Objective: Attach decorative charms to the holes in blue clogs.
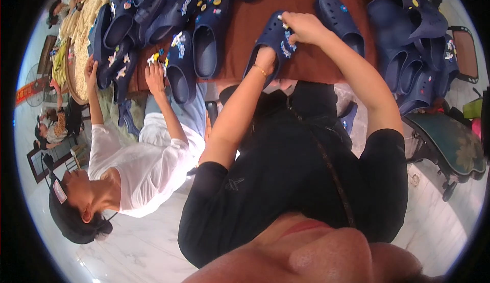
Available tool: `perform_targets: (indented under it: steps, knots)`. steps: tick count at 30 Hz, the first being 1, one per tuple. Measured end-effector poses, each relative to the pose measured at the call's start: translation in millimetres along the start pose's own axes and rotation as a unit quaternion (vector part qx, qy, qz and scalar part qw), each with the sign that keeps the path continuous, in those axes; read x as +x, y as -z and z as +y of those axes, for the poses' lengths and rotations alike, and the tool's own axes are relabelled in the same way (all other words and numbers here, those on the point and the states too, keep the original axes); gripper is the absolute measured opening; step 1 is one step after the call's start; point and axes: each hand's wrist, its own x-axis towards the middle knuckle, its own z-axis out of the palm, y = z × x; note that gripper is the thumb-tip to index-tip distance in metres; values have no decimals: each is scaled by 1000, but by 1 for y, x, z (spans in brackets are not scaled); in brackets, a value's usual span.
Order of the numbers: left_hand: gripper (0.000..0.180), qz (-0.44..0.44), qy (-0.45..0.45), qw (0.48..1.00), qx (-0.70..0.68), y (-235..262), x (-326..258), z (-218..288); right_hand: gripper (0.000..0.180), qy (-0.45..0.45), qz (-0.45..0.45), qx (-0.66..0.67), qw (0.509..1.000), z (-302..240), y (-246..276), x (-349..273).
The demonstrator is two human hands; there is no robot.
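A dark blue clog (pixel 276 34) with ventilation holes and white and blue shoe charms lies before me on the brown cloth. My left hand (pixel 265 58) is pushed into its foot opening, so the fingers are hidden inside. With fingers bent, my right hand (pixel 305 29) grips the right side of the toe. Its index fingertip presses by a small white charm (pixel 279 17), while the thumb sits lower, near the lettered charms (pixel 288 50). To the right lies another blue clog (pixel 341 23) with one round charm near its toe.
Brown cloth (pixel 245 20) covers the table. Blue clogs (pixel 168 22) crowd its left side, and more clogs (pixel 413 33) are heaped at right. A co-worker in a white shirt (pixel 148 165) handles clogs and charms at left. A dark green chair (pixel 444 137) stands at right.
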Motion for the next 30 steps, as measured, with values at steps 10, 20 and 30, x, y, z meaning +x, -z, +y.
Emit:
perform_targets:
  steps: [10, 20, 30]
  knots:
    - [34, -115, -1, 993, 13, -14, -37, 33, 31, -39, 146, 93, 984, -15, -34, -43]
    - [33, -128, -14, 992, -4, 2, -26, 18, 33, -101, 46, 166, 980, 6, -38, -23]
    - [32, -124, -53, 990, -30, 18, -20, 1, 35, -141, -20, 49, 989, -12, -15, -19]
